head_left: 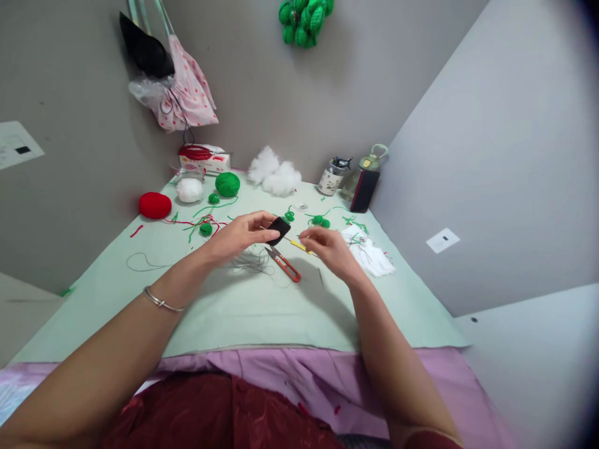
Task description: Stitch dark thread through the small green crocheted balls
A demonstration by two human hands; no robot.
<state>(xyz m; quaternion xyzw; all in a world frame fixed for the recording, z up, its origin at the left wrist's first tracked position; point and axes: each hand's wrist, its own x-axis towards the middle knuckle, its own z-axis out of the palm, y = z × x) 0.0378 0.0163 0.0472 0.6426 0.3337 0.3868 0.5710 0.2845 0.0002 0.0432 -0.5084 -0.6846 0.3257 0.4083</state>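
My left hand pinches a small black spool above the pale green table, and dark thread trails from the spool onto the cloth. My right hand is just right of the spool, fingers curled in a pinch; what it holds is too thin to make out. Red-handled thread snips lie on the table between and just below the two hands. A yellow-handled tool lies beside my right fingers.
At the back left sit a red yarn ball, a white ball and a green yarn ball. White stuffing, a jar, a dark phone and white cloth stand further right. Green and red yarn scraps lie scattered.
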